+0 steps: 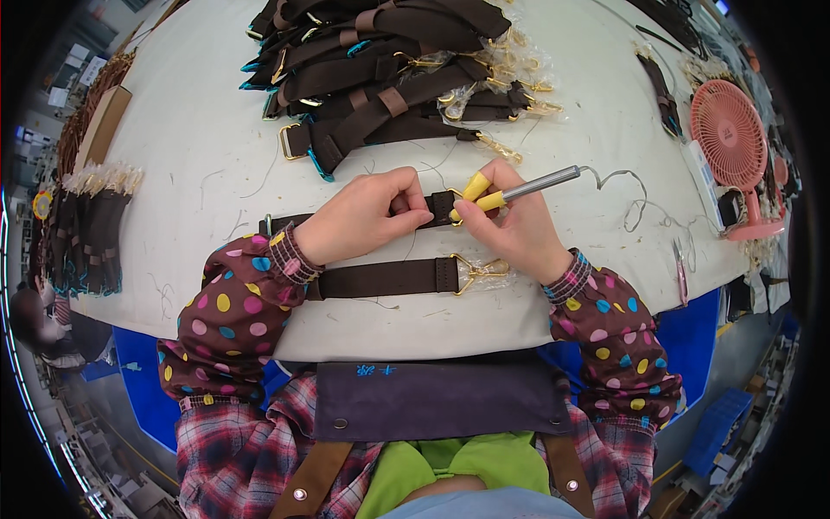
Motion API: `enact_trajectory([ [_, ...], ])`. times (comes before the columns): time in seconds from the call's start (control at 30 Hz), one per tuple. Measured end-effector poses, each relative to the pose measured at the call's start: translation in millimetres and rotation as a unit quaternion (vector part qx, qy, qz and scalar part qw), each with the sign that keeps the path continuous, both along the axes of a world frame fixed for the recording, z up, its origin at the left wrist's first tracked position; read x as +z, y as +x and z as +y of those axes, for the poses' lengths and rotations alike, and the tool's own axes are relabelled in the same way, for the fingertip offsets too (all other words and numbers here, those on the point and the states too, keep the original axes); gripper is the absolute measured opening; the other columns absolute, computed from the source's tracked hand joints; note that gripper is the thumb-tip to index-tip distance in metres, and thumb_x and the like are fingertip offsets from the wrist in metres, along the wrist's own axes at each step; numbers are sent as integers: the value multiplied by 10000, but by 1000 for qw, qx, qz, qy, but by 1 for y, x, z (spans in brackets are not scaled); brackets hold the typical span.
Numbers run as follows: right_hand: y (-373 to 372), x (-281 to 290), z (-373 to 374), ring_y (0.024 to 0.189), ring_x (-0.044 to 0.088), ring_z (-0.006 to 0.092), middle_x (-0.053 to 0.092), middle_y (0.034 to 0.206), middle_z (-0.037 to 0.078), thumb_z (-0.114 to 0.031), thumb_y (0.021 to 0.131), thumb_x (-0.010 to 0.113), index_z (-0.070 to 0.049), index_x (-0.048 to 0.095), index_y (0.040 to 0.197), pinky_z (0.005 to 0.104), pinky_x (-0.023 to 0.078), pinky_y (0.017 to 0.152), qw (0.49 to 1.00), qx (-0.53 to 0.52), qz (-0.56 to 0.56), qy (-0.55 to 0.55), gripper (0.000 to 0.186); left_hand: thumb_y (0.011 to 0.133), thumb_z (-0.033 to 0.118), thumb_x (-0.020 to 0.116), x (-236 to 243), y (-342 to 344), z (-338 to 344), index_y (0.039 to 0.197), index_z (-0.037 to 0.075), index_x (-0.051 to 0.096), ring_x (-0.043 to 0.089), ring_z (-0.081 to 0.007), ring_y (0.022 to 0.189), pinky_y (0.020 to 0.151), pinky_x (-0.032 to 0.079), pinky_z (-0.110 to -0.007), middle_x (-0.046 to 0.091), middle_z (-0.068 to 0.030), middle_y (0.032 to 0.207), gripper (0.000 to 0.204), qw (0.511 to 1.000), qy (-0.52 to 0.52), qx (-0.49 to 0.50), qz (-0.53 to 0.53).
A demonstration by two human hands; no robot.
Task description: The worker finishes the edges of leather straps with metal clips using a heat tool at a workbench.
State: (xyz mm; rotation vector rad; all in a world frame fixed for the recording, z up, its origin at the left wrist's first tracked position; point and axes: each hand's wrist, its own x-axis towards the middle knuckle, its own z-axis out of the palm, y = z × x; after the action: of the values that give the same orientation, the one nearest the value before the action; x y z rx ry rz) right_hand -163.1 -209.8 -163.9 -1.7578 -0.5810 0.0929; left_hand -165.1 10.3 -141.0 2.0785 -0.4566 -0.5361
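My left hand (367,212) pinches the dark strap (442,208) on the white table (199,130), and my right hand (516,232) grips the corded pen-like tool (542,182) over the strap's end, by its gold buckle (456,220). If my grip slips, the tip (hidden behind my fingers, perhaps hot) could mark the webbing or catch my nearby left fingertips; a snagged cord (638,182) could jerk it astray too.
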Motion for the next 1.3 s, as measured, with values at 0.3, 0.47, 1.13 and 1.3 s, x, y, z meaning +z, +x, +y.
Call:
enact_trajectory([
  [0.3,-1,-3,2,619,535,80,553,736,44,-93,826,684,-10,479,858,224,447,541,1000,5,3,-16,223,844,120,670,-16,1,3,814,-4,563,616,-159,657,614,488,-282,641,-82,720,167,997,-70,19,-40],
  [0.47,-1,-2,3,624,540,83,555,737,47,-92,827,682,-10,477,856,228,453,543,1000,6,-9,-23,222,844,118,670,-15,1,3,813,-2,563,611,-150,658,617,489,-278,639,-78,720,163,996,-77,22,-28],
  [1.13,0,-3,3,605,546,90,566,716,51,-88,834,677,-14,469,856,231,449,528,999,7,-9,-34,222,886,51,638,-11,2,3,850,19,507,540,-49,750,662,456,-200,610,-25,857,140,998,-55,8,24],
  [1.3,1,-5,1,614,552,89,560,727,53,-83,836,675,-12,471,860,227,453,534,999,7,0,-32,217,889,62,639,-15,3,2,849,22,505,535,-39,734,631,453,-194,611,-25,857,145,997,-70,4,13],
])
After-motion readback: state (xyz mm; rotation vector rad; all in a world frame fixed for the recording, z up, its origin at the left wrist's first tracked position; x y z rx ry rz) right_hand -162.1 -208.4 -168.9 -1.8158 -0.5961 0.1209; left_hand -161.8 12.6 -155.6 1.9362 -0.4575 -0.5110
